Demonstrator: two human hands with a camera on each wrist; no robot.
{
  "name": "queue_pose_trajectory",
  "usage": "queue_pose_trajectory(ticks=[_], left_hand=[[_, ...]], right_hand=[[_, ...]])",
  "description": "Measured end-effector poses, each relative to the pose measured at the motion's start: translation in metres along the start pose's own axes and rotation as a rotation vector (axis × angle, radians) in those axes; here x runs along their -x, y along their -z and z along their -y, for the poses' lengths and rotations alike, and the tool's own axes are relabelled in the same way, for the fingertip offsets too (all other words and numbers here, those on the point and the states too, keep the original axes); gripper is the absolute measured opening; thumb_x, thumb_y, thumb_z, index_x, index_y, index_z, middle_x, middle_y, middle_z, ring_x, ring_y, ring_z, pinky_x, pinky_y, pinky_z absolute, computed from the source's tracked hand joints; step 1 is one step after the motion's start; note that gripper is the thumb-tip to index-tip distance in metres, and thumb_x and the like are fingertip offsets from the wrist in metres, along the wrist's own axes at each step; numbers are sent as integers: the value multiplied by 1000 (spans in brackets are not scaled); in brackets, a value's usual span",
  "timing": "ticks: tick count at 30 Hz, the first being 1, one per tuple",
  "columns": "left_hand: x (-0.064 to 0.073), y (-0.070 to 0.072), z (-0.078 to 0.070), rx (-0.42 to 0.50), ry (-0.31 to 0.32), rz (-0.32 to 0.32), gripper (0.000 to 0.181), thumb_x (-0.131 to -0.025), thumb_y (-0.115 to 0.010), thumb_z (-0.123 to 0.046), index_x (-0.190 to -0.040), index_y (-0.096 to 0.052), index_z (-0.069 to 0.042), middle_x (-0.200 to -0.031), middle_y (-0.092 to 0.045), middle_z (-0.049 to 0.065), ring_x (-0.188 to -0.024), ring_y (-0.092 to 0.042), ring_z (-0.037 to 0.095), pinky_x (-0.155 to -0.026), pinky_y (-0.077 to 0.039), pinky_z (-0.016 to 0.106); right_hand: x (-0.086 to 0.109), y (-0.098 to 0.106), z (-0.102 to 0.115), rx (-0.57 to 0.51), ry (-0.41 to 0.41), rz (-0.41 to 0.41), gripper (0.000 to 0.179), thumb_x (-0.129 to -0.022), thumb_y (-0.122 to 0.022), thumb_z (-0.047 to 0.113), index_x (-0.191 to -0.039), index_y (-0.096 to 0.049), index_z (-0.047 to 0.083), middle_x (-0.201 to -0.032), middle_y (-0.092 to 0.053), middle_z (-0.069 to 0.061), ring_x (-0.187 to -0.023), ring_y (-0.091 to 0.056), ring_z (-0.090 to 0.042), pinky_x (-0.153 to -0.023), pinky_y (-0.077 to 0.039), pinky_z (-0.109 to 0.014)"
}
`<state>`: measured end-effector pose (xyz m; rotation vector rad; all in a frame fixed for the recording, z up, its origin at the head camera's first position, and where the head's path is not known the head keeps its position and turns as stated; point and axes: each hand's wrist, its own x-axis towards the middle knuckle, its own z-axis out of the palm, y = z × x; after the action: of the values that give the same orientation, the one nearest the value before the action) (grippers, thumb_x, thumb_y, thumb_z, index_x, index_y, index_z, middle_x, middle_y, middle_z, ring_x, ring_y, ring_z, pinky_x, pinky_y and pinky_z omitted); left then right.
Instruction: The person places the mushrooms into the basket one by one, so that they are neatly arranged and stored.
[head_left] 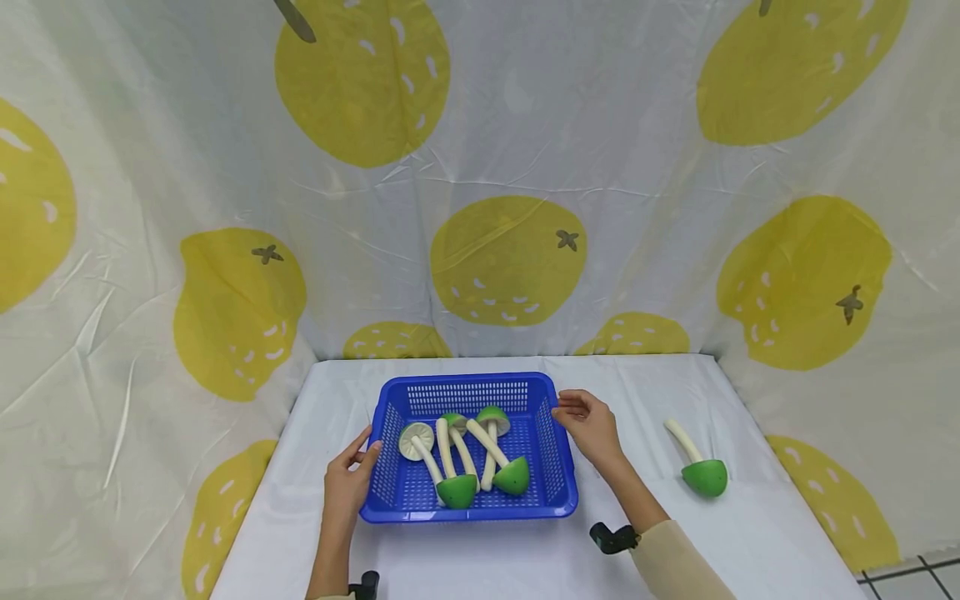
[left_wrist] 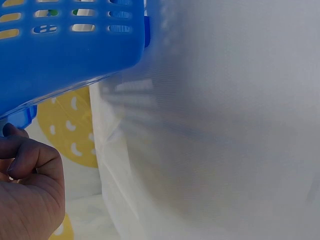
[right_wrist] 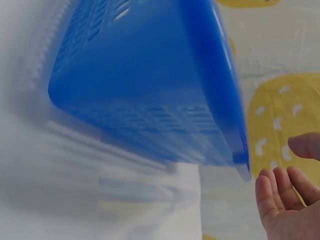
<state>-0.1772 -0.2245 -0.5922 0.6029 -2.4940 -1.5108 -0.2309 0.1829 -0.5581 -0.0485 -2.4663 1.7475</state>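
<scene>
A blue plastic basket [head_left: 468, 516] with slotted walls stands on the white-covered table. Inside it lie several toy mushrooms [head_left: 456, 492] with green caps and cream stems. At the basket's left side my left hand [head_left: 348, 479] holds the rim, its thumb over the edge; the left wrist view shows bent fingers [left_wrist: 37, 159] beside the rim. My right hand [head_left: 592, 429] is by the upper right corner. In the right wrist view a small gap separates its loosely bent fingers [right_wrist: 285, 185] from the rim, and they hold nothing.
Another green-capped toy mushroom [head_left: 703, 477] lies on the white tablecloth [head_left: 637, 550], right of my right forearm. A pale curtain [head_left: 517, 275] printed with yellow lemons hangs behind the table and along both sides. Floor tiles [head_left: 918, 579] show at the lower right.
</scene>
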Motion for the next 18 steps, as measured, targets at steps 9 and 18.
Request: queue_pose_trajectory(ticks=[9,18], left_hand=[[0,1,0,-5,1,7,56,-98,-67,-50,-147,-59,-25,-93,-61,5,-101,-53,24,-80,-42,34],[1,1,-1,-5,3,8,56,-98,-66,-51,-147,-59,-25,-94,-61,6,-100,-54,25,-78,-42,33]], right_hand=[[-1,21,-7,22,9,-32,34,-93,-77,14,-124,-69,2,-118,-72,-17,-105,-70,-20,-84,-51,-12],[1,43,-21,87,4,-46,39,-92,-79,18,-124,-68,1,-117,-71,-18,-100,-69,-12,-82,-52,-11]])
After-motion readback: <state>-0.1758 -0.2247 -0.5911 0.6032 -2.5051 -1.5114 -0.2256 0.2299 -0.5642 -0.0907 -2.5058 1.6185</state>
